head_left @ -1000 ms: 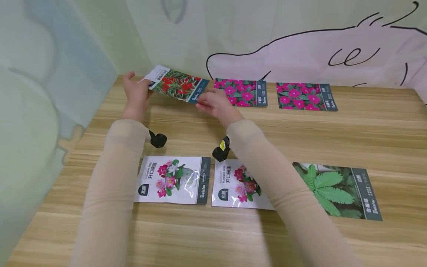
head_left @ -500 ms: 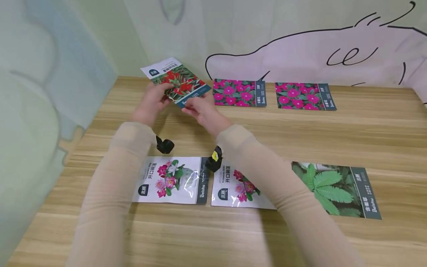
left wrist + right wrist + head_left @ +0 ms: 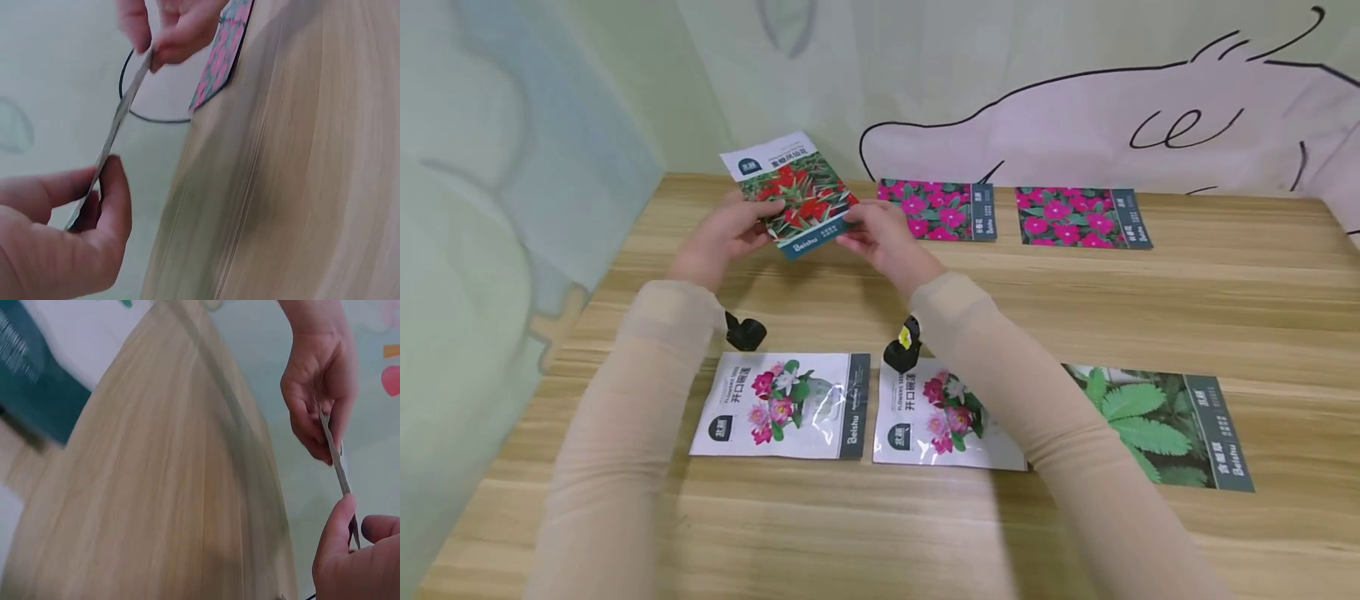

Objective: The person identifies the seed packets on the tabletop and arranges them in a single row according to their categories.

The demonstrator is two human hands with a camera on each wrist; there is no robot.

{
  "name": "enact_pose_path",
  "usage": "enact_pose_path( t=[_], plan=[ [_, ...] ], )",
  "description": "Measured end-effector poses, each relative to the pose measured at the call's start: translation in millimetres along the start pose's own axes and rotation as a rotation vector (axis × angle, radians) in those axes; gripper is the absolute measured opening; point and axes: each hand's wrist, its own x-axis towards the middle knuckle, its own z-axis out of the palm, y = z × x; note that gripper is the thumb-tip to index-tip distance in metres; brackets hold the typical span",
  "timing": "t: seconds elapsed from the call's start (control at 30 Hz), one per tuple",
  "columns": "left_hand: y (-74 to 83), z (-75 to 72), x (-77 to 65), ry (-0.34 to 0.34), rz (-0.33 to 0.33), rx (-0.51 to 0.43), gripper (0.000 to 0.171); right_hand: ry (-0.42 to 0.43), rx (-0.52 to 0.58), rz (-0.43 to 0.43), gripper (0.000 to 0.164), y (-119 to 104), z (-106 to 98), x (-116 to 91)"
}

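Observation:
A seed packet (image 3: 793,187) with red flowers is held up above the back left of the table, its white end tilted up toward the wall. My left hand (image 3: 718,237) pinches its left edge, thumb on the printed face. On the opposite edge, near the dark blue band, my right hand (image 3: 891,242) pinches it between thumb and fingers. The left wrist view shows the packet (image 3: 115,128) edge-on between both hands. Edge-on too, the packet (image 3: 335,453) appears thin in the right wrist view. The fingers behind it are partly hidden in the head view.
Two pink-flower packets (image 3: 951,212) (image 3: 1078,217) lie along the back edge by the wall. Nearer me lie two white lotus packets (image 3: 778,408) (image 3: 917,433) and a green-leaf packet (image 3: 1180,433); my right forearm covers parts of the right-hand ones. The wooden tabletop (image 3: 820,517) meets a printed curtain.
The red-flower packet has turned from lying nearly sideways to standing more upright. My left hand shifted from its white end to its left side; my right hand moved left, then back right.

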Motion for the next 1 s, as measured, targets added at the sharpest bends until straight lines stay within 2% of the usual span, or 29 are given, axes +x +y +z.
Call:
enact_pose_path(
  t=[0.13, 0.2, 0.3, 0.37, 0.47, 0.67, 0.8, 0.87, 1.0],
  plan=[
    [2.0, -15.0, -1.5, -0.096, -0.026, 0.144, 0.032, -0.043, -0.126, 0.025, 0.036, -0.1, -2.0, 0.3],
    [2.3, -20.5, -2.7, -0.153, -0.033, 0.221, 0.028, -0.058, -0.181, 0.027, 0.036, 0.6, -1.4, -0.4],
    [1.8, -26.8, -4.7, -0.218, -0.038, 0.355, 0.035, -0.076, -0.254, 0.021, 0.036, 3.2, 0.5, -1.3],
    [1.3, -30.7, -6.1, -0.232, -0.042, 0.435, 0.045, -0.094, -0.285, 0.023, 0.035, 5.9, 1.6, -1.8],
    [0.9, -37.7, -6.6, -0.213, -0.050, 0.496, 0.053, -0.126, -0.308, 0.027, 0.033, 11.2, 3.2, -2.7],
    [-2.0, -54.6, -4.8, -0.093, 0.003, 0.561, 0.040, -0.172, -0.336, 0.028, 0.018, 24.6, 8.0, -2.2],
    [-5.6, -66.6, -4.7, -0.034, 0.027, 0.656, 0.051, -0.188, -0.356, 0.030, 0.016, 33.9, 13.9, 1.7],
    [-6.9, -72.3, -4.9, -0.030, 0.029, 0.690, 0.056, -0.185, -0.369, 0.039, 0.018, 37.3, 16.6, 3.2],
    [-7.0, -81.7, -6.3, -0.045, 0.016, 0.654, 0.054, -0.171, -0.379, 0.049, 0.024, 41.3, 20.4, 4.4]
  ],
)
